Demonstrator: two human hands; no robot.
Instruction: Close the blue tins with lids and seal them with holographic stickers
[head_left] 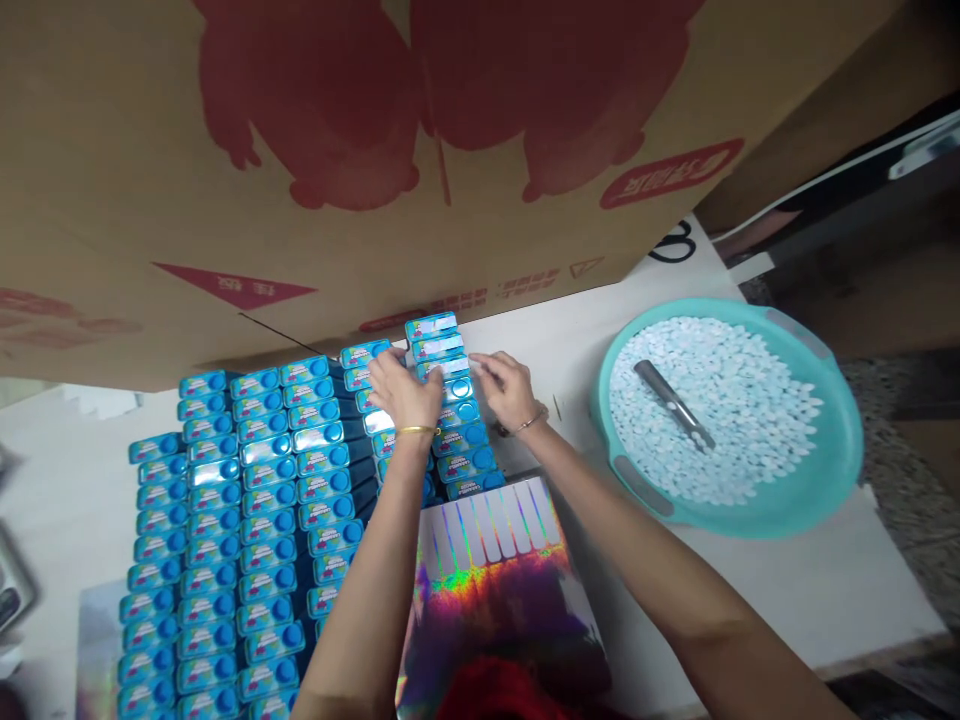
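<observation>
Several rows of small blue tins [247,520] lie packed side by side on a white table [787,580]. My left hand [405,392] rests on the rightmost row of tins [457,440], fingers curled over one tin near the far end. My right hand [508,385] is at the right side of that same row, fingers bent and pinching the edge of a tin. A gold bangle sits on my left wrist and a thin bracelet on my right.
A teal basin [840,470] full of small white tablets with a metal scoop [673,403] in it stands at the right. A large cardboard box [375,150] rises behind the tins. A shiny holographic sheet [495,590] lies near the front edge.
</observation>
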